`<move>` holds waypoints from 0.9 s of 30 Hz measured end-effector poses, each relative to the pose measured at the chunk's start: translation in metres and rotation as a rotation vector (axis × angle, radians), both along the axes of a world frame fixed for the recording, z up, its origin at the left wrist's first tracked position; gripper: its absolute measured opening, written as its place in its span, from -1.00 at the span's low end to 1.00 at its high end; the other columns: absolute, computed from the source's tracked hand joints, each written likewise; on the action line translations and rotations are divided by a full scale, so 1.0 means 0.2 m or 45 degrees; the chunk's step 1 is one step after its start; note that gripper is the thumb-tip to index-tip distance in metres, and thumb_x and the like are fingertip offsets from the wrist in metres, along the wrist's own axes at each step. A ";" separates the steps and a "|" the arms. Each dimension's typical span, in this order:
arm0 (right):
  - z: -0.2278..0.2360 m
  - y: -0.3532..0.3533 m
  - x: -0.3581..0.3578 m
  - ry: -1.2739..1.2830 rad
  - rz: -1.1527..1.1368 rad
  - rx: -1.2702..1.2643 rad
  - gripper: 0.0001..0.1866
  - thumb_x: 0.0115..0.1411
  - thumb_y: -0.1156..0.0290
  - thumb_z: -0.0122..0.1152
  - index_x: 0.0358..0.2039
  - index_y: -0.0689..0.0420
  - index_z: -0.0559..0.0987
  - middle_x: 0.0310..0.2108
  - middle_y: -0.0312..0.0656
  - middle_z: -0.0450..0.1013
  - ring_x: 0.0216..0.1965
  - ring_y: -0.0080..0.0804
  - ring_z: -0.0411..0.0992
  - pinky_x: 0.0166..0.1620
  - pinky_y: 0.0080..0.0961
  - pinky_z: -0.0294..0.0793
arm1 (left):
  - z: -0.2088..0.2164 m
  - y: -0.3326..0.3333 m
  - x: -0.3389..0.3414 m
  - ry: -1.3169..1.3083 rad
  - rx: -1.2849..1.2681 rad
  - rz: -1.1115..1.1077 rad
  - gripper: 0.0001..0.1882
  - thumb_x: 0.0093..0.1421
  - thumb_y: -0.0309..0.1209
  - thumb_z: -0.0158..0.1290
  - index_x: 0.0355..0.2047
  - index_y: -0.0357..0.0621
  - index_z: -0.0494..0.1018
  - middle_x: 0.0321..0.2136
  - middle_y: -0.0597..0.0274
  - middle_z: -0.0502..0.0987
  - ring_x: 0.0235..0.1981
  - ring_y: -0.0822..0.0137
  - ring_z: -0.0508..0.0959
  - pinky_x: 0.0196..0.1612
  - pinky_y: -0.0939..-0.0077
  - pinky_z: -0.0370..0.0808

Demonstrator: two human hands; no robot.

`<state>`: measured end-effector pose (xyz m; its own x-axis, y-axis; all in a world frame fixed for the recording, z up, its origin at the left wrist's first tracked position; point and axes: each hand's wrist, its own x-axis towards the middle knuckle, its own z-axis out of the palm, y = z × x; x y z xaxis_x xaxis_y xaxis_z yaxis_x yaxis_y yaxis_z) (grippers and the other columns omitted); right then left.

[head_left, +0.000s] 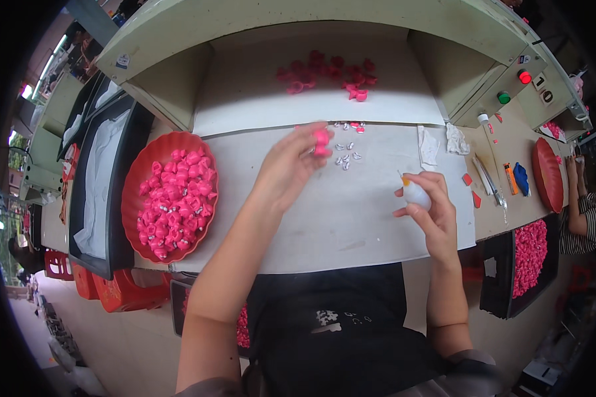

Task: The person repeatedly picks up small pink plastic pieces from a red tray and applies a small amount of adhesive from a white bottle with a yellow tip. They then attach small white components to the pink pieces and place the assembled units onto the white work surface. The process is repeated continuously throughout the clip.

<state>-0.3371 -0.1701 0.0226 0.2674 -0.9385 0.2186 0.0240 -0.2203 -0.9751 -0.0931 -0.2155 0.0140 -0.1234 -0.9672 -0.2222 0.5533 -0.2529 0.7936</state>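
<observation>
My left hand (294,159) is closed on a small pink plastic part (322,143), held above the far middle of the white work surface. In my right hand (433,208), to the right, is a small white squeeze bottle (416,194) with an orange collar and a thin needle tip pointing up. Several tiny silvery pieces (346,160) lie on the sheet just right of my left hand. Behind them, more pink parts (357,91) are scattered inside the open booth. A red scalloped bowl (132,218) heaped with pink parts (179,192) stands at the left.
Black trays (79,198) line the far left. Crumpled white tissues (455,139), tweezers (487,175), an orange tube (510,178) and a blue object (521,178) lie at the right. A red dish (548,175) and a black crate (496,291) of pink parts are beyond. Another person's arm (574,192) shows far right.
</observation>
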 end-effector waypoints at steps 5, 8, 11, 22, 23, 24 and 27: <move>-0.07 0.23 0.13 -0.564 -0.097 0.125 -0.69 -0.10 0.66 0.15 -0.29 0.24 0.35 -0.35 -0.18 0.24 -0.31 -0.45 0.34 -0.41 -0.61 0.42 | -0.09 0.49 -0.06 -0.042 0.036 -0.040 -0.54 0.15 -0.46 -0.02 0.06 -0.22 0.19 -0.18 0.07 0.45 -0.23 0.37 0.46 -0.19 0.54 0.39; -0.03 0.27 0.17 -0.848 -0.251 0.107 -0.72 -0.12 0.62 0.19 -0.37 0.19 0.34 -0.38 -0.19 0.25 -0.46 -0.51 0.29 -0.46 -0.68 0.33 | -0.10 0.62 -0.09 -0.031 0.023 -0.045 -0.57 0.14 -0.48 -0.01 0.03 -0.25 0.23 -0.16 0.07 0.45 -0.23 0.36 0.48 -0.18 0.53 0.39; -0.05 0.30 0.16 -0.591 -0.247 -0.264 -0.61 -0.17 0.39 0.40 -0.39 0.14 0.35 -0.39 -0.21 0.26 -0.53 -0.55 0.25 -0.47 -0.71 0.27 | -0.11 0.70 -0.11 -0.124 -0.043 -0.012 -0.63 0.12 -0.52 0.00 -0.04 -0.30 0.30 -0.16 0.08 0.44 -0.21 0.33 0.48 -0.10 0.53 0.38; -0.02 0.36 0.19 0.067 0.009 -0.742 -0.52 -0.31 0.39 0.51 -0.39 0.11 0.40 -0.39 -0.22 0.32 -0.50 -0.52 0.33 -0.49 -0.69 0.36 | -0.14 0.76 -0.09 -0.527 -0.404 0.064 -0.67 0.06 -0.67 -0.01 -0.11 -0.35 0.35 -0.11 0.06 0.36 -0.07 0.31 0.39 -0.01 0.49 0.35; -0.02 0.36 0.19 0.093 0.013 -0.756 -0.53 -0.27 0.35 0.50 -0.40 0.12 0.39 -0.41 -0.22 0.30 -0.50 -0.53 0.31 -0.48 -0.71 0.36 | -0.13 0.76 -0.09 -0.542 -0.403 0.055 -0.67 0.06 -0.67 -0.01 -0.11 -0.35 0.35 -0.11 0.06 0.36 -0.06 0.31 0.39 0.00 0.48 0.35; -0.02 0.36 0.20 0.111 0.012 -0.756 -0.53 -0.27 0.35 0.50 -0.40 0.12 0.39 -0.40 -0.22 0.30 -0.50 -0.53 0.30 -0.47 -0.71 0.36 | -0.13 0.76 -0.08 -0.558 -0.403 0.043 -0.67 0.06 -0.68 -0.01 -0.11 -0.35 0.36 -0.11 0.06 0.36 -0.06 0.31 0.38 0.00 0.48 0.34; -0.03 0.36 0.20 0.154 0.004 -0.757 -0.53 -0.27 0.35 0.50 -0.40 0.12 0.39 -0.40 -0.22 0.30 -0.50 -0.53 0.30 -0.47 -0.71 0.36 | -0.13 0.76 -0.10 -0.587 -0.395 0.145 -0.68 0.02 -0.58 0.08 -0.16 -0.23 0.43 -0.19 0.09 0.45 -0.17 0.29 0.45 -0.09 0.49 0.37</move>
